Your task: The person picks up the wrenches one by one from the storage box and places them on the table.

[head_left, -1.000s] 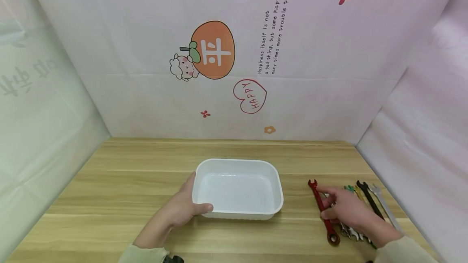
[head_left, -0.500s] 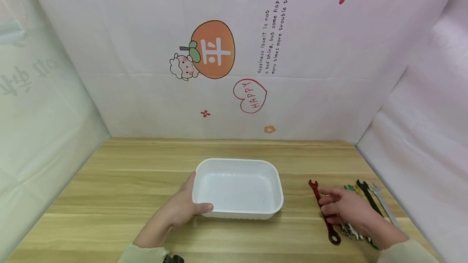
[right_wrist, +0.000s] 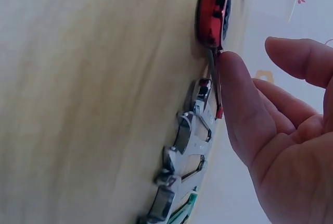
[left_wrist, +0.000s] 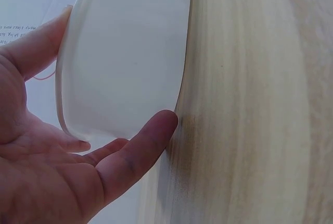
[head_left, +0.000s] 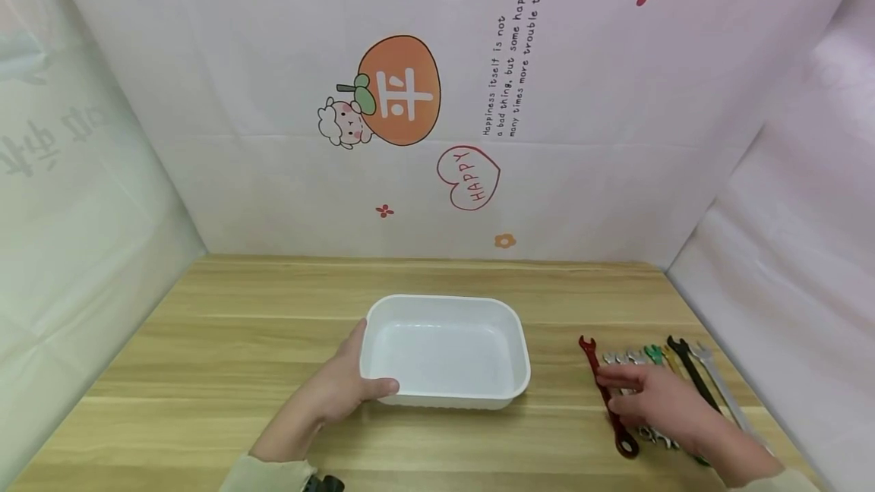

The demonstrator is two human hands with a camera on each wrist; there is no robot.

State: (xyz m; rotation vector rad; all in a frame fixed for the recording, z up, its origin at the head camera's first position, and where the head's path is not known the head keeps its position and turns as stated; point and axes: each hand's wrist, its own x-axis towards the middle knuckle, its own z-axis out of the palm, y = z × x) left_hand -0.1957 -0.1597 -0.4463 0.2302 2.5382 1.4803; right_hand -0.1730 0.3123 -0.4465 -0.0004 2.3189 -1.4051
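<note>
A white plastic tub [head_left: 444, 359] stands on the wooden table, its inside bare. My left hand [head_left: 345, 378] holds its left end, fingers along the outer side wall and thumb by the front corner; the left wrist view shows the thumb [left_wrist: 156, 135] at the rim. To the right lies a red ratchet wrench [head_left: 601, 386], open jaw away from me and ring end nearer. My right hand [head_left: 659, 401] is over it, fingers loosely extended across its shaft. In the right wrist view the thumb [right_wrist: 237, 83] overlaps the shaft beside the ring end [right_wrist: 212, 15].
Right of the red wrench lie several chrome wrenches [head_left: 636, 357], partly hidden under my right hand. Beyond them are a green wrench [head_left: 654, 354], a yellow one [head_left: 671, 359], a black one [head_left: 693, 374] and a grey one [head_left: 724, 386]. Printed white cloth [head_left: 581, 196] encloses the table.
My right hand has drawn slightly right and its fingers have loosened from the red wrench, uncovering chrome wrench heads. The red wrench has shifted slightly right. My left hand and the tub stay put.
</note>
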